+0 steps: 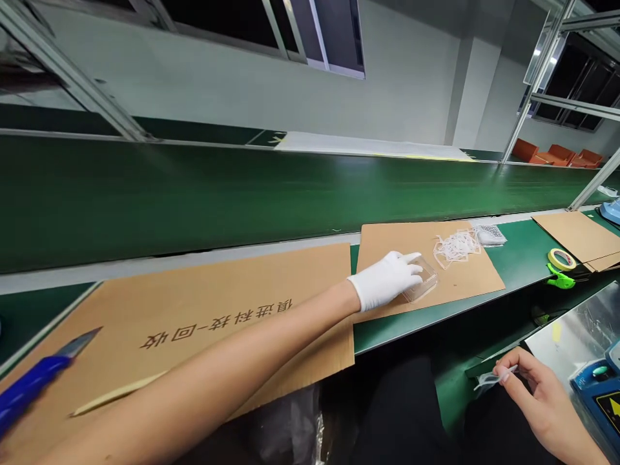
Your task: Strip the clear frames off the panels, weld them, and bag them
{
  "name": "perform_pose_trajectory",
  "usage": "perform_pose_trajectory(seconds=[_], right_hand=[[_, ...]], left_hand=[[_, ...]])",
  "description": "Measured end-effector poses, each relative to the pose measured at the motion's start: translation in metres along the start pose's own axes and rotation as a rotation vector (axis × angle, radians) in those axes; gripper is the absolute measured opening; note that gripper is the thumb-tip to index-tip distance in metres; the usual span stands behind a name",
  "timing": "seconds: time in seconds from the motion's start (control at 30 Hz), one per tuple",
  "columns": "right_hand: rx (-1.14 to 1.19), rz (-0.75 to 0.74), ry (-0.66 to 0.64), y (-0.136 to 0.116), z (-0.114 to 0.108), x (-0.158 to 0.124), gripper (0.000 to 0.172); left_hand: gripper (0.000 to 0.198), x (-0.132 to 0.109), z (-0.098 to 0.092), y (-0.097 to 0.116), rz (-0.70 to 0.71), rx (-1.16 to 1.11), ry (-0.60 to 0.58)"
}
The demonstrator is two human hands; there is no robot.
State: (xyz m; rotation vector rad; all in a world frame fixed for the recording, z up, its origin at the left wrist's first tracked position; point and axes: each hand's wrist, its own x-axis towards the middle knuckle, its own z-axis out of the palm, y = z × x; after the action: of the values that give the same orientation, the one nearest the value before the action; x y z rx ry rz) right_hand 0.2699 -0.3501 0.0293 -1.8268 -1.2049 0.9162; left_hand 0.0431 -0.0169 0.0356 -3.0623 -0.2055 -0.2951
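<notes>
My left hand [390, 279], in a white glove, reaches across to a clear plastic box [422, 281] on the right-hand cardboard sheet [387, 239]. Its fingers are stretched and apart over the near side of the box, which they partly hide. A tangled heap of thin white strips [458, 247] lies just beyond. Low on the right, my bare right hand [533, 391] pinches a small clear plastic bag [489, 378] between thumb and fingers; what is in the bag, if anything, is too small to tell.
A blue-handled knife [43, 374] and a pale pencil-like stick [116, 394] lie on the left cardboard [203, 290]. Rightward are a small bag [490, 236], yellow tape [562, 259], green scissors [560, 278] and a blue device [598, 387]. A green belt [217, 200] runs behind.
</notes>
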Motion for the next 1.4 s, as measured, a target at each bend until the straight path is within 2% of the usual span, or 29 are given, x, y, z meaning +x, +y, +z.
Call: perform_pose_trajectory(seconds=[0.07,0.17,0.27,0.33,0.4,0.47,0.53,0.6,0.67,0.73,0.77,0.8,0.87,0.93,1.0,1.13,1.2,1.3,1.37,1.4], right_hand=[[0.008,-0.008,0.009,-0.009,-0.001,0.003,0.033],[0.027,-0.024,0.026,-0.025,0.003,0.011,0.032],[0.056,-0.031,0.015,-0.039,0.014,0.021,0.029],[0.107,-0.019,0.011,-0.045,0.021,0.026,0.031],[0.168,-0.006,0.011,-0.048,0.025,0.026,0.034],[0.211,-0.003,-0.008,-0.046,0.024,0.021,0.036],[0.228,-0.006,-0.055,-0.040,0.018,0.012,0.036],[0.225,-0.005,-0.076,-0.031,0.011,0.003,0.037],[0.183,-0.011,-0.042,-0.022,0.004,-0.005,0.038],[0.104,-0.016,0.012,-0.017,-0.001,-0.009,0.037],[0.055,-0.015,0.035,-0.015,-0.002,-0.011,0.037],[0.006,-0.015,0.056,-0.015,-0.004,-0.011,0.036],[-0.079,-0.034,0.106,-0.017,-0.007,-0.011,0.036],[-0.134,-0.081,0.163,-0.020,-0.010,-0.011,0.035],[-0.155,-0.111,0.201,-0.021,-0.014,-0.010,0.034],[-0.139,-0.105,0.217,-0.026,-0.018,-0.009,0.035],[-0.138,-0.132,0.217,-0.032,-0.018,-0.008,0.033],[-0.164,-0.191,0.190,-0.044,-0.018,-0.005,0.029],[-0.186,-0.201,0.155,-0.052,-0.018,-0.002,0.028],[-0.190,-0.197,0.132,-0.056,-0.018,0.000,0.028]], left_hand=[[0.027,-0.006,-0.008,0.015,-0.045,-0.141,0.069],[0.023,-0.011,-0.020,0.059,-0.175,-0.520,0.173],[0.041,-0.008,-0.028,0.112,-0.316,-0.951,0.088],[0.040,-0.001,-0.027,0.142,-0.341,-1.092,0.019],[0.024,0.005,-0.021,0.161,-0.363,-1.148,0.035],[0.025,0.008,-0.012,0.169,-0.410,-1.225,0.044],[0.023,0.005,-0.002,0.165,-0.425,-1.307,-0.017],[0.017,0.001,0.005,0.152,-0.408,-1.249,-0.035],[0.028,-0.001,0.011,0.132,-0.419,-0.981,0.089],[0.036,0.003,0.014,0.106,-0.486,-0.589,0.226],[0.037,0.007,0.016,0.093,-0.525,-0.404,0.240],[0.036,0.010,0.018,0.080,-0.556,-0.255,0.213],[0.029,0.017,0.021,0.059,-0.560,-0.075,0.082],[0.023,0.020,0.023,0.045,-0.507,-0.019,-0.029],[0.021,0.017,0.025,0.037,-0.451,-0.014,-0.063],[0.023,0.006,0.025,0.032,-0.392,-0.034,-0.085],[0.021,0.002,0.022,0.036,-0.393,-0.058,-0.046],[0.025,-0.002,0.009,0.055,-0.433,-0.190,0.190],[0.024,-0.003,-0.005,0.075,-0.421,-0.408,0.337],[0.025,-0.003,-0.014,0.086,-0.391,-0.546,0.361]])
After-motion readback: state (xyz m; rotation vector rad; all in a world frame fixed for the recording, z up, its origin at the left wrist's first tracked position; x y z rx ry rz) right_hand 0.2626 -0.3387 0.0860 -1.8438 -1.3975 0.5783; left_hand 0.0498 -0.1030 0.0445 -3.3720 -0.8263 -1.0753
